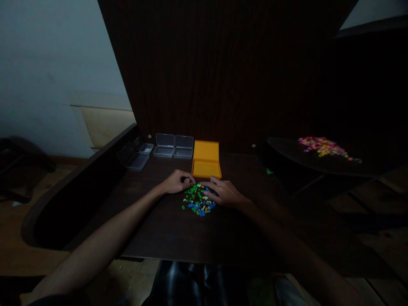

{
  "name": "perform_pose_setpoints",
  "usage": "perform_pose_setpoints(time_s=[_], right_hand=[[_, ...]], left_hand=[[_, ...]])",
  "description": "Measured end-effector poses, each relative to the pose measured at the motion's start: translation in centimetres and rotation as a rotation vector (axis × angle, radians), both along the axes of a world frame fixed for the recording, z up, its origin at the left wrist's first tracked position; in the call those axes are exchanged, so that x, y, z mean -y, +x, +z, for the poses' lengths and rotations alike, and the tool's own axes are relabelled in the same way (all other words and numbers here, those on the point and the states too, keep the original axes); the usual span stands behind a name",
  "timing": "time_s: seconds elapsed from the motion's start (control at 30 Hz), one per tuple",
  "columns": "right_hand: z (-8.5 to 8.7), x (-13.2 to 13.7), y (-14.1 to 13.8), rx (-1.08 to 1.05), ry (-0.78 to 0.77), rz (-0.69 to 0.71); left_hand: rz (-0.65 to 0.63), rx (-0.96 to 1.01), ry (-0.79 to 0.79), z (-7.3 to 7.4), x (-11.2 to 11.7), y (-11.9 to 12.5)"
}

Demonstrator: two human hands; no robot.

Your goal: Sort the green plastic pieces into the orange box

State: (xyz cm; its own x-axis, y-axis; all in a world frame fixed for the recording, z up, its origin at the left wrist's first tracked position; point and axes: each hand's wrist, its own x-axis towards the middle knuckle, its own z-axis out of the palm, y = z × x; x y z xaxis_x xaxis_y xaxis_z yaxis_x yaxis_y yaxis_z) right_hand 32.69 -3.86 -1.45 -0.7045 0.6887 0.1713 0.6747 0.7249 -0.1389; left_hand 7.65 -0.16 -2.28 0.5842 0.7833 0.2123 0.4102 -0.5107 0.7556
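Note:
A loose pile of small green, blue, yellow and white plastic pieces (196, 196) lies on the dark wooden table. My left hand (177, 181) rests at the pile's upper left edge, its fingers curled in towards the thumb; whatever they may hold is too small to make out. Over the right side of the pile lies my right hand (223, 192), fingers apart and reaching left among the pieces, with nothing visibly held. Just behind both hands stands an orange box (206, 168), its lid raised, and no pieces show inside.
Several clear plastic cases (164, 151) with raised lids stand at the back left. A raised side board (79, 182) bounds the table on the left, a tall dark panel (204, 76) at the back. Pink and yellow pieces (325, 146) lie heaped on a surface at right.

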Motion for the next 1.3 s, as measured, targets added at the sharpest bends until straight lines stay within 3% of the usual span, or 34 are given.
perform_pose_setpoints(time_s=[0.5,0.9,1.3], right_hand=[[-0.5,-0.2,-0.2,-0.056,0.028,-0.033],[-1.2,-0.4,0.0,-0.168,0.044,0.045],[-1.2,-0.6,-0.4,-0.128,0.036,0.055]], left_hand=[[-0.024,-0.046,0.023,0.5,0.2,-0.1],[-0.043,-0.052,0.02,0.9,0.4,-0.2],[-0.054,-0.027,0.016,0.8,0.4,0.0]])
